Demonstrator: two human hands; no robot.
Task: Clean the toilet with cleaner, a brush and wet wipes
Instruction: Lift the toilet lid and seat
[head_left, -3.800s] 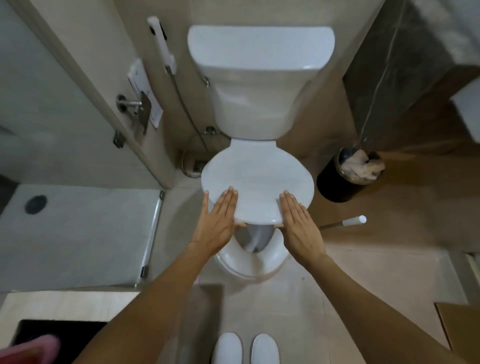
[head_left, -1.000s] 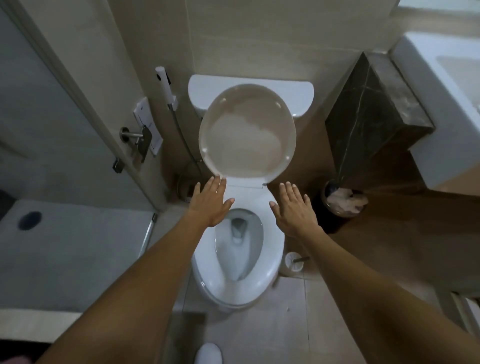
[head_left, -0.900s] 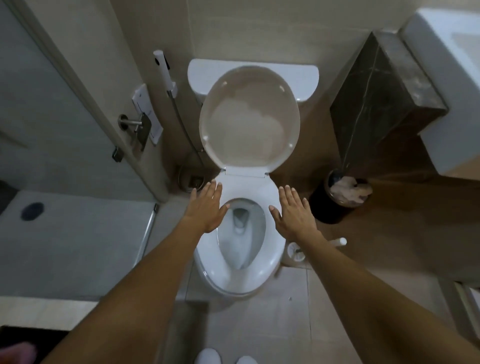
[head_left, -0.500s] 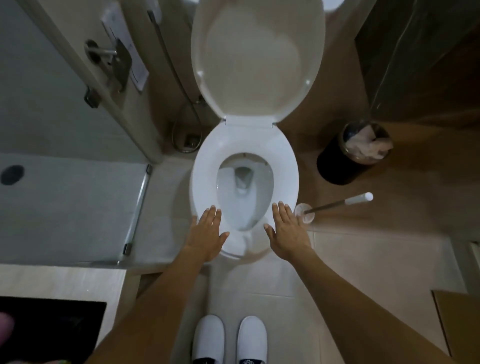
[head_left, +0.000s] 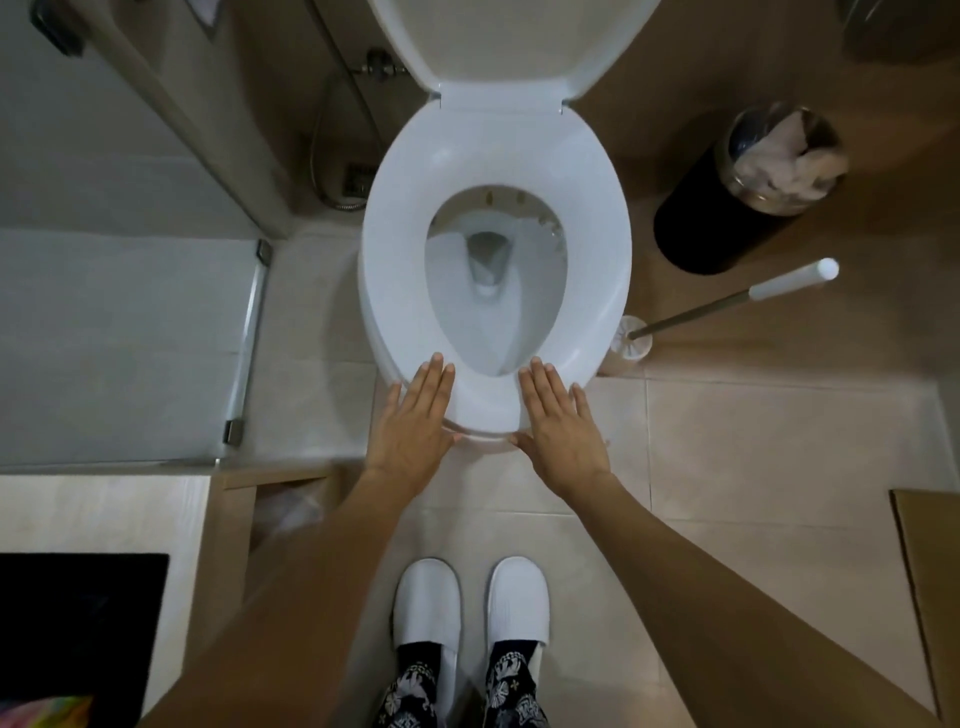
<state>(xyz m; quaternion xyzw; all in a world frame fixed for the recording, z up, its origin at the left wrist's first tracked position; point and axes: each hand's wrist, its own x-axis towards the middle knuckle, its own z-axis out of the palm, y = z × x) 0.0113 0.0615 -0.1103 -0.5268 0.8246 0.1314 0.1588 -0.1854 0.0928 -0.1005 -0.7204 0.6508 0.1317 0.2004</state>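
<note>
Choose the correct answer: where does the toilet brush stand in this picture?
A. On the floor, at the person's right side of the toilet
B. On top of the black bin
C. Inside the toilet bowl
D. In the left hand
A: the toilet brush stands in its holder on the floor beside the toilet, on the person's right, in front of the black bin; neither hand holds it.

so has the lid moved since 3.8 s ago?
Yes. The lid was down over the bowl with both hands on its front edge; now it stands raised at the back, leaving the seat and bowl uncovered.
</note>
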